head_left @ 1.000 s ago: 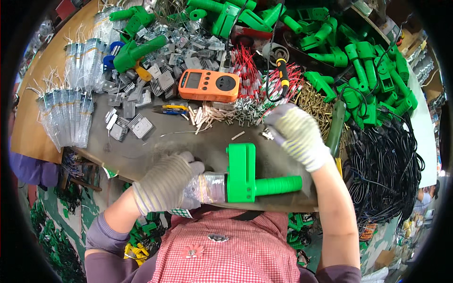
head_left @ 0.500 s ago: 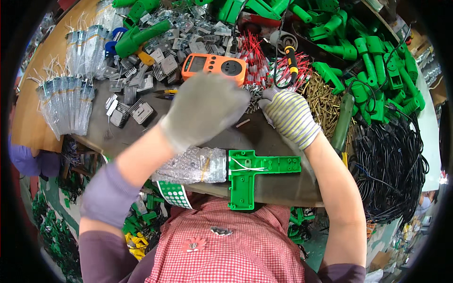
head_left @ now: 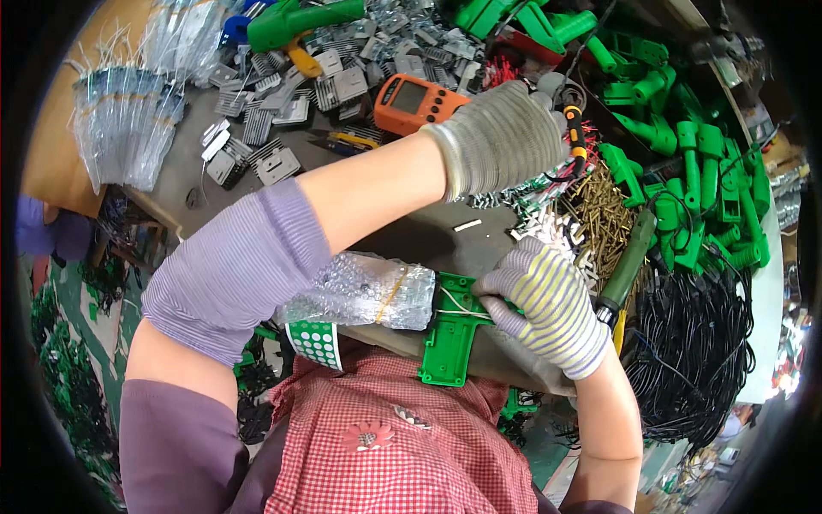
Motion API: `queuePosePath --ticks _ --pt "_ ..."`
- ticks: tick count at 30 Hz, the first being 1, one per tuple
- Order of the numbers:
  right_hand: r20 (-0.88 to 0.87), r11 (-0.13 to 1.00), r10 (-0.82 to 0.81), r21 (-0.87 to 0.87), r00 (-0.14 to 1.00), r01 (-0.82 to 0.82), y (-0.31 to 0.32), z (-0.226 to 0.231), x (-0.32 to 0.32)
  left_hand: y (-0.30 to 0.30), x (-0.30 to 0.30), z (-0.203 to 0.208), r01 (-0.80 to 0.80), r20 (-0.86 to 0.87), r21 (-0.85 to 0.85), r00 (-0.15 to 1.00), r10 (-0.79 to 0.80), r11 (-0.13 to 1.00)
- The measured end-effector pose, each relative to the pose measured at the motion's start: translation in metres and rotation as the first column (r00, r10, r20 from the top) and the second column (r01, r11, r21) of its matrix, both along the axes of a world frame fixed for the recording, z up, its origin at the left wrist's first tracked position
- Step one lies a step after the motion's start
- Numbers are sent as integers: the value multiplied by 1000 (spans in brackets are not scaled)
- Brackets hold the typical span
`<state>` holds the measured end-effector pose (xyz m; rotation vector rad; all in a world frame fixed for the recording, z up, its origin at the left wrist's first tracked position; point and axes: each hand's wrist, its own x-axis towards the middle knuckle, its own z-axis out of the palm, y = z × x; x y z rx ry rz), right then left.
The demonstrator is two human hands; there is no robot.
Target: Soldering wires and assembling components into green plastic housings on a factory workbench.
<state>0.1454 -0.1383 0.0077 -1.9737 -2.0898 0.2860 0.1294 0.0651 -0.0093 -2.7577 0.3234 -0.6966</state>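
Note:
A T-shaped green plastic housing half [head_left: 447, 347] lies at the table's front edge, its hollow side up. White wires [head_left: 462, 306] run across it from a clear bubble-wrap packet [head_left: 368, 291] at its left. My right hand [head_left: 548, 308], in a striped glove, is over the housing's right arm. Its fingers are curled closed at the wires' ends, and what they hold is hidden. My left hand [head_left: 505, 141], in a grey glove, reaches over the pile of red-and-white wired parts [head_left: 556, 206], beside a yellow-and-black handled tool [head_left: 574, 128]. Its fingers are mostly hidden.
An orange meter [head_left: 415, 103] sits behind my left forearm. Brass-coloured screws [head_left: 599, 210], a green power screwdriver [head_left: 627, 265] and black cables [head_left: 693, 343] lie to the right. Green housings [head_left: 702, 171] pile up far right. Metal parts [head_left: 342, 86] and wrapped packets [head_left: 128, 120] fill the left.
My left hand has moved right to the wired parts. My right hand has come down from the pile toward me, onto the green housing. The view has shifted somewhat.

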Motion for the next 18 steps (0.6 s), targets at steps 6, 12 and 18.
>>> queuePosePath --ticks 6,12,18 --pt "-70 999 38 -24 997 -40 4 -8 -5 -18 -75 6 133 253 -469 967 -12 873" --pt "40 1000 -15 -24 999 16 6 -11 -10 -23 -117 -38 22 105 -690 992 69 724" --pt "163 991 94 -105 982 -77 8 -6 -18 -23 -113 -65 7 70 -776 995 74 631"
